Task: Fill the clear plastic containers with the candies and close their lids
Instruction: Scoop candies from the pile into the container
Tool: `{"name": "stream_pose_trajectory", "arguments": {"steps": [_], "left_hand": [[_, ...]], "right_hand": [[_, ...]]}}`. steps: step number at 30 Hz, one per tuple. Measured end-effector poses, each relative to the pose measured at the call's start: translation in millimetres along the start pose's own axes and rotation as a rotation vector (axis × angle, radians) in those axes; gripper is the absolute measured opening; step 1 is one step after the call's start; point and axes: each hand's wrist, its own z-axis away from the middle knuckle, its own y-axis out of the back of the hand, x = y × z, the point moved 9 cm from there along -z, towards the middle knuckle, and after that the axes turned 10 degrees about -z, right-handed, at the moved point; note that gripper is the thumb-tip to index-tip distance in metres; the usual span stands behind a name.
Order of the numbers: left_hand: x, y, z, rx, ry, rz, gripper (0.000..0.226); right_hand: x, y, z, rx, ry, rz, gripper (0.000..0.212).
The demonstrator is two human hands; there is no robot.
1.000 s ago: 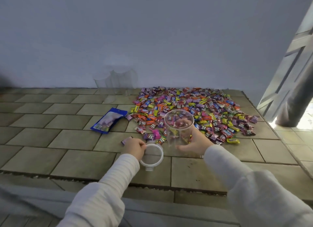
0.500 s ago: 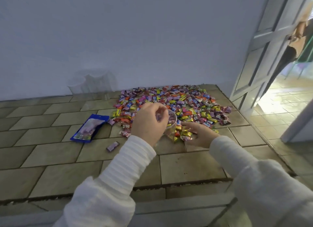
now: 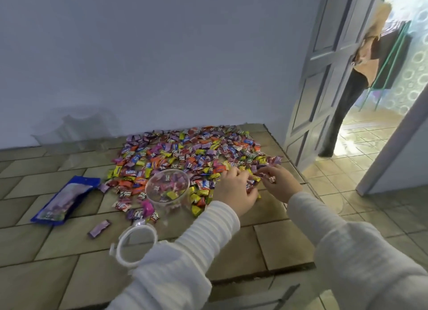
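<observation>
Head view looks down on a tiled floor (image 3: pixel 266 247) where a wide spread of wrapped candies (image 3: pixel 194 152) lies against the wall. An open clear container (image 3: pixel 168 189) stands upright at the near edge of the spread, with only a few candies inside it; its lid (image 3: pixel 134 246) lies flat on the floor just in front, apart from it.

The step in hand looks like scooping up a handful to drop in. To do it well, I would rake the candies together between both hands into one bunch, lift it as a cupped load, and carry it left over the mouth before letting go, keeping the sleeves off the rim so the light container does not tip.

The left hand (image 3: pixel 234 189) is down among the candies to the right of the container, fingers curled and gathering several wrappers. The right hand (image 3: pixel 279 182) is just beside it, fingers bent and pinching a few candies at the fingertips. The two nearly touch.

More clear containers (image 3: pixel 76 129) stand faintly by the wall, well apart, and a blue packet (image 3: pixel 64 198) lies to the left.
</observation>
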Motion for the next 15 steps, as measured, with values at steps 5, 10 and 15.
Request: {"name": "stream_pose_trajectory", "arguments": {"steps": [5, 10, 15], "left_hand": [[12, -66, -21, -0.186, 0.064, -0.18, 0.055], [7, -106, -35, -0.253, 0.154, -0.237, 0.06], [0, -117, -50, -0.247, 0.207, -0.247, 0.06]], "right_hand": [[39, 10, -33, 0.043, -0.094, 0.027, 0.037], [71, -6, -63, 0.0, -0.16, 0.112, 0.061], [85, -28, -84, -0.065, -0.228, 0.272, 0.076]]}}
